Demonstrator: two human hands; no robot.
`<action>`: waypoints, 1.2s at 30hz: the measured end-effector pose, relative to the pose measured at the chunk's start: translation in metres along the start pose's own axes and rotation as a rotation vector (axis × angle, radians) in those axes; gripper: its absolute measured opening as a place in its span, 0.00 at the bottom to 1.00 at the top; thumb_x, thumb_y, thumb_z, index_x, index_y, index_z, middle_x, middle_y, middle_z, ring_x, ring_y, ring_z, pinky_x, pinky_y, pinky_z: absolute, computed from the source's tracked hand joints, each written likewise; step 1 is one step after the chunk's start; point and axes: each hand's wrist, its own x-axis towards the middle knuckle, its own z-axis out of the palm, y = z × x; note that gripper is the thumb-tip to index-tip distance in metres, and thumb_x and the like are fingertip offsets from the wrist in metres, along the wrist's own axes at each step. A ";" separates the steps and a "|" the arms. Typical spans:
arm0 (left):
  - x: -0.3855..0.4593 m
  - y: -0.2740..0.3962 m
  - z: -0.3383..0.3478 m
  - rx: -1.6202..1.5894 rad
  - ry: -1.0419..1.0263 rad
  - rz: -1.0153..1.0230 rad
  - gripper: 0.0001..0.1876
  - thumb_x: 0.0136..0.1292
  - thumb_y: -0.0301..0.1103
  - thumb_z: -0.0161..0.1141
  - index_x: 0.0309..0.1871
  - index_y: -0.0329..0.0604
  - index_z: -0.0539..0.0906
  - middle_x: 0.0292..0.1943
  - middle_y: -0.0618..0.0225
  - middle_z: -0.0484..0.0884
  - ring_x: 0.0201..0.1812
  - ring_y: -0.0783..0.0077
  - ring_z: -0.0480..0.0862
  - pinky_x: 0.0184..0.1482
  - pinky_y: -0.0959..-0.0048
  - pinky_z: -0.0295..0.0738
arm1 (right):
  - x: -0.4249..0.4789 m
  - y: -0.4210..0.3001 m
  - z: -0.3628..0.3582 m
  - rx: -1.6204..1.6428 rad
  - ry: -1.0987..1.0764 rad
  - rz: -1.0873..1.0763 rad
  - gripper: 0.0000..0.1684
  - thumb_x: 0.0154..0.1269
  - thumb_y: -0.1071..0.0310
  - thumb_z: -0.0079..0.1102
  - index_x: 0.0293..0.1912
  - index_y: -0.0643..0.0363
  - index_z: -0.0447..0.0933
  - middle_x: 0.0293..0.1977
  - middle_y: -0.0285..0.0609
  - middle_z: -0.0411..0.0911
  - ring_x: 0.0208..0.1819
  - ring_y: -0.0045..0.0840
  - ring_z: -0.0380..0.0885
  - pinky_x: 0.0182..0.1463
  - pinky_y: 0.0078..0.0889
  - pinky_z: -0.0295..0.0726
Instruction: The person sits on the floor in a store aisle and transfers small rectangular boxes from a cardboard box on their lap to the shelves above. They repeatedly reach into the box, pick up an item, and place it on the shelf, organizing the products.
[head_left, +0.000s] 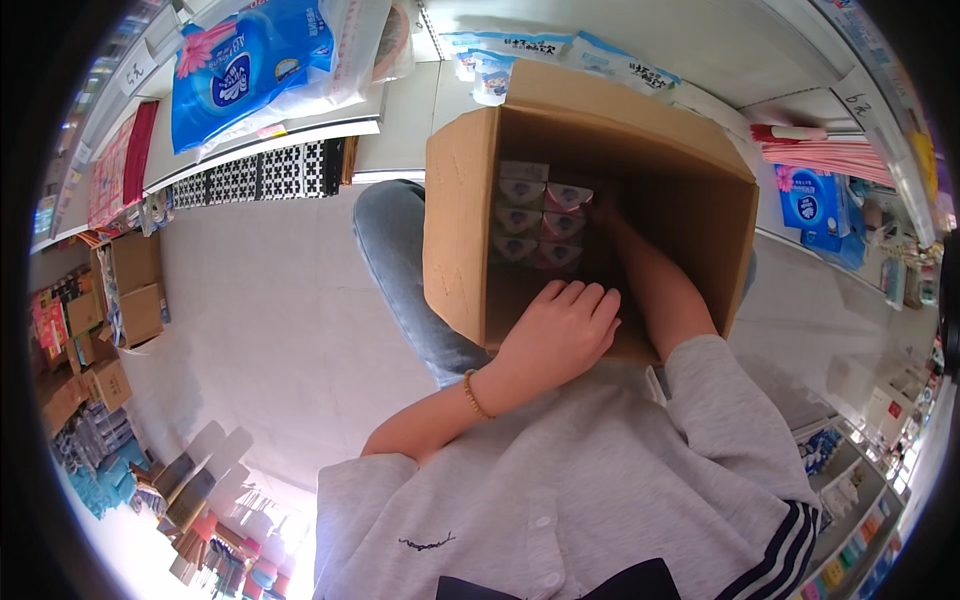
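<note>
A deep cardboard box (459, 225) stands between my knees, its top flaps raised. Small boxed packs are stacked in its far left part: green-toned packs (519, 221) in one column, red-toned packs (562, 223) beside them. My right hand (606, 208) reaches deep inside, close against the right side of the red-toned packs; shadow hides most of its fingers. Over the box's near edge is my left hand (566, 326), palm down with fingers curled, a beaded bracelet (474, 396) at the wrist. Whatever lies beneath its palm is hidden.
A white shelf beyond the box bears blue-and-white pouches (525, 46) and a blue Vinda tissue pack (251, 71). Another blue tissue pack (808, 199) sits on the right shelf. Cardboard boxes (136, 277) stand on the floor at left. A shelf unit (862, 510) is at lower right.
</note>
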 end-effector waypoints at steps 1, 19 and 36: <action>0.001 0.000 -0.001 0.007 -0.001 -0.001 0.15 0.67 0.34 0.65 0.53 0.37 0.81 0.39 0.64 0.80 0.40 0.63 0.82 0.48 0.66 0.77 | -0.002 -0.003 0.003 0.035 -0.003 0.053 0.36 0.60 0.51 0.71 0.65 0.55 0.79 0.65 0.53 0.79 0.67 0.45 0.77 0.71 0.46 0.75; 0.011 0.006 0.000 -0.002 -0.026 -0.077 0.14 0.66 0.33 0.66 0.52 0.37 0.82 0.39 0.63 0.82 0.40 0.61 0.84 0.48 0.64 0.79 | -0.043 -0.139 -0.040 -0.456 -0.175 0.237 0.34 0.57 0.53 0.75 0.61 0.57 0.81 0.60 0.54 0.82 0.64 0.46 0.80 0.69 0.49 0.77; 0.007 0.012 -0.008 -0.065 0.203 0.010 0.09 0.61 0.25 0.66 0.45 0.43 0.85 0.35 0.63 0.84 0.37 0.55 0.83 0.42 0.60 0.79 | -0.143 -0.374 -0.166 -0.570 -0.570 -0.459 0.23 0.53 0.71 0.67 0.51 0.51 0.88 0.41 0.50 0.88 0.45 0.44 0.88 0.48 0.46 0.86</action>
